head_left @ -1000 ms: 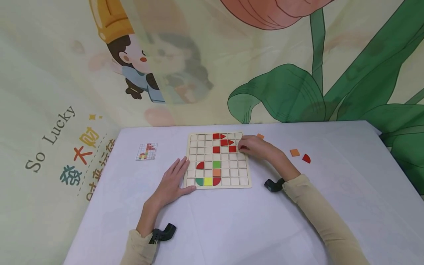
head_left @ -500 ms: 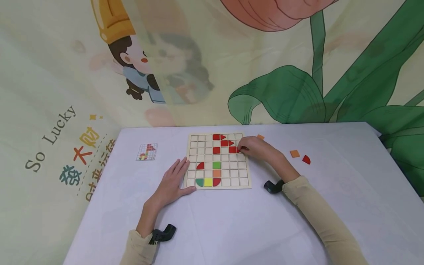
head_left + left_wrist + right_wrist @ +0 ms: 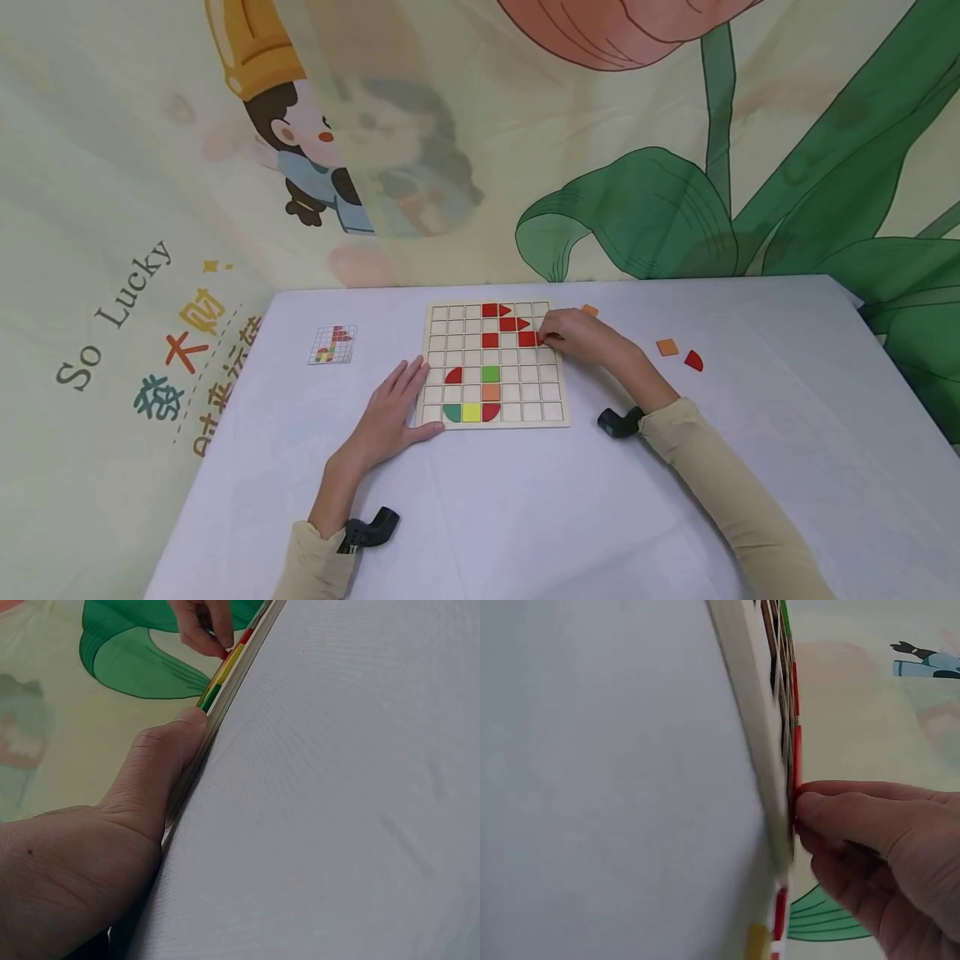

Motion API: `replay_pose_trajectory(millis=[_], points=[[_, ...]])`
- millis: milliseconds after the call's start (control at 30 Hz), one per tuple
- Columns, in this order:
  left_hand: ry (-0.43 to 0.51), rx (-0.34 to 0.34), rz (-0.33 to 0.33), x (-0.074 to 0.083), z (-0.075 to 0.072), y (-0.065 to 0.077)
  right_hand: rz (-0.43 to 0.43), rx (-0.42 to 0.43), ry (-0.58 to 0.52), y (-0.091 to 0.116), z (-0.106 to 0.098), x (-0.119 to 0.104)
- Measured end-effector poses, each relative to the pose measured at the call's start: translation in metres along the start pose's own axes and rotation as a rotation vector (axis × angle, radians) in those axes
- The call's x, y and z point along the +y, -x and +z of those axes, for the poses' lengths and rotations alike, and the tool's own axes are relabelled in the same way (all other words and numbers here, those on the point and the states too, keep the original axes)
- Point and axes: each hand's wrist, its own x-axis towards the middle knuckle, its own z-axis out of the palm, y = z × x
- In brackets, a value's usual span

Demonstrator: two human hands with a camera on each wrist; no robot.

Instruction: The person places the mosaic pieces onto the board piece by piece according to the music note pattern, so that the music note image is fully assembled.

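Note:
A pale wooden grid board [image 3: 450, 352] lies on the white table with red, green, yellow and orange tiles in some of its squares. My right hand [image 3: 576, 333] is over the board's upper right edge, fingers curled, thumb and fingertips pinching a small red tile, mostly hidden, beside a red square tile [image 3: 527, 339] in the third row. In the right wrist view, the fingertips [image 3: 804, 804] are right at the board's surface. My left hand [image 3: 386, 414] rests at the board's left side with fingers spread, its thumb [image 3: 184, 735] along the near left corner.
A small printed pattern card [image 3: 332, 344] lies left of the board. To the right are an orange square tile [image 3: 667, 347] and a red quarter-circle tile [image 3: 694, 360]. Another orange tile [image 3: 590, 309] is partly hidden behind the right hand. A printed curtain [image 3: 465, 167] hangs behind the table.
The right fingertips have shifted very slightly, and the red tile shows a little more beside the red square than a second ago. The left hand has stayed in place.

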Motion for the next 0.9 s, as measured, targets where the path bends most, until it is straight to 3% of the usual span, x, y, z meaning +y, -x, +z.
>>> replay_pose_trajectory(millis=[133, 300, 533, 733, 900], points=[[0.004, -0.004, -0.003, 0.000, 0.000, 0.000, 0.009, -0.012, 0.032, 0.002, -0.004, -0.004], [0.011, -0.007, -0.008, 0.001, -0.001, 0.001, 0.098, -0.010, -0.039, 0.009, -0.021, -0.004], [0.021, -0.016, -0.003, 0.000, -0.001, 0.001, 0.208, 0.021, -0.098, 0.034, -0.060, 0.022], [0.030, -0.012, 0.012, -0.001, -0.001, 0.001, 0.320, -0.038, -0.161, 0.056, -0.077, 0.045], [0.027, -0.007, 0.009, -0.002, 0.000, 0.001, 0.316, -0.099, -0.166, 0.069, -0.083, 0.049]])
